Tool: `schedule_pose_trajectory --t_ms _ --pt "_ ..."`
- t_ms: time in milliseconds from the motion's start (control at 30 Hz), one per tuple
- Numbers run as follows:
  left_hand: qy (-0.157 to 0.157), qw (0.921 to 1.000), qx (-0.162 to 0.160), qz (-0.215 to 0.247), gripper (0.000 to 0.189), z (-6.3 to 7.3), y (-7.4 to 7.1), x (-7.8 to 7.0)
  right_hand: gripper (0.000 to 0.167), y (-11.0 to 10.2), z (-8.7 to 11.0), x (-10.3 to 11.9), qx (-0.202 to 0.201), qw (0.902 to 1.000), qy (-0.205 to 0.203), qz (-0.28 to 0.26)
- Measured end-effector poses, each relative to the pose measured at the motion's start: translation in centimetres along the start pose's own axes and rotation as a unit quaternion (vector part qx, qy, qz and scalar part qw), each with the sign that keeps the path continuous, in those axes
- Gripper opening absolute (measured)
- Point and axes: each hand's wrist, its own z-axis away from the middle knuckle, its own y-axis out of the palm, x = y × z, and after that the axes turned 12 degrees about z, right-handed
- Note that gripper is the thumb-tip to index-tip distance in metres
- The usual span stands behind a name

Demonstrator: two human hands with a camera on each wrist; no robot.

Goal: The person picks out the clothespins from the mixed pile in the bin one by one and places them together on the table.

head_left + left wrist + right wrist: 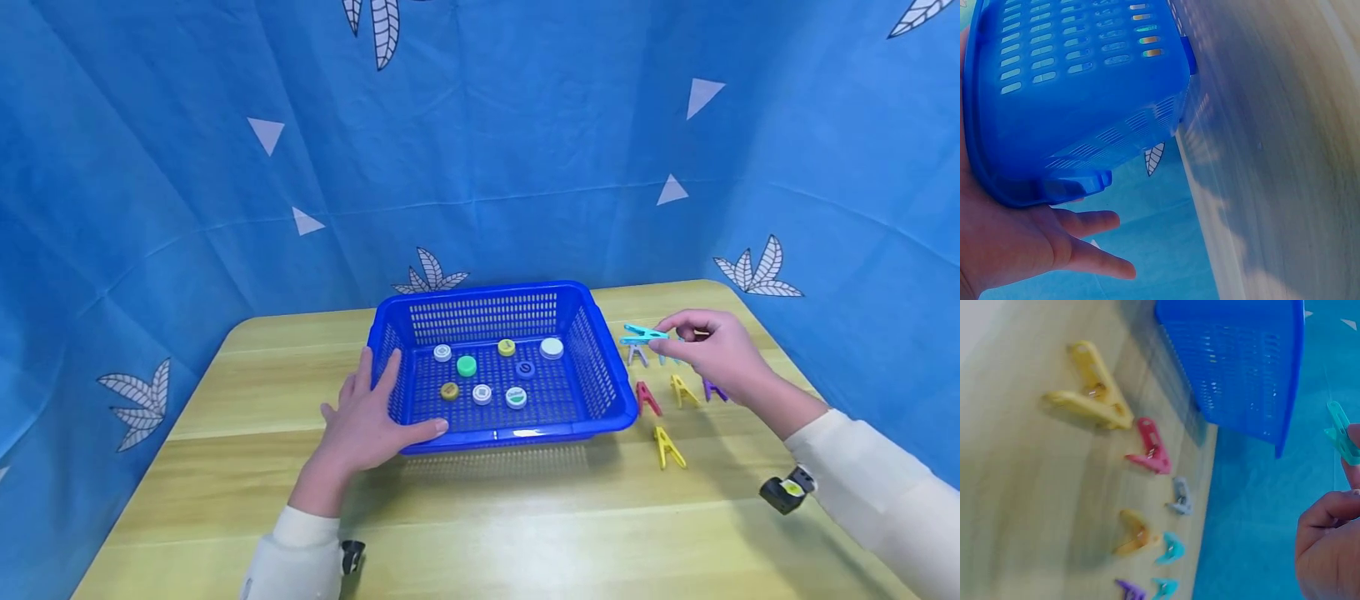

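A blue plastic basket (517,435) sits on the table with several bottle caps, such as a green cap (467,366) and a white cap (551,348), on its mesh floor. My left hand (367,425) rests on its left front corner, fingers spread and straight, thumb over the front rim. Some of those fingers extend outside the basket in the left wrist view. To the right of the basket, my right hand (720,346) pinches a turquoise clothespin (643,334) between thumb and fingers, raised above the table.
Several clothespins stand right of the basket: a red clothespin (648,399), a yellow clothespin (668,448), another yellow clothespin (683,391), a purple clothespin (715,390) and a grey clothespin (1180,496). A blue patterned cloth (517,125) hangs behind the wooden table (525,525).
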Motion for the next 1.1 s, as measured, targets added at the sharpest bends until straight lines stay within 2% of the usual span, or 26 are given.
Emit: schedule_pose_trajectory --t_ms 167,500,800,1100 --pt "0.003 1.0 0.0 0.004 0.131 -0.1 -0.1 0.0 0.021 -0.4 1.2 -1.7 0.003 0.9994 0.002 -0.035" --pt "0.0 1.0 0.003 0.008 0.131 0.0 -0.2 0.1 0.024 -0.9 4.2 -5.0 0.046 0.9977 0.034 -0.036" --pt "0.001 0.9999 0.008 0.013 0.127 -0.1 -0.4 -0.2 0.025 -0.8 6.9 -7.9 0.039 0.9976 0.03 0.049" --pt "-0.007 0.9997 0.015 0.02 0.129 0.0 -0.5 -0.2 0.021 -0.6 8.2 -10.2 0.045 0.9958 0.03 0.073"
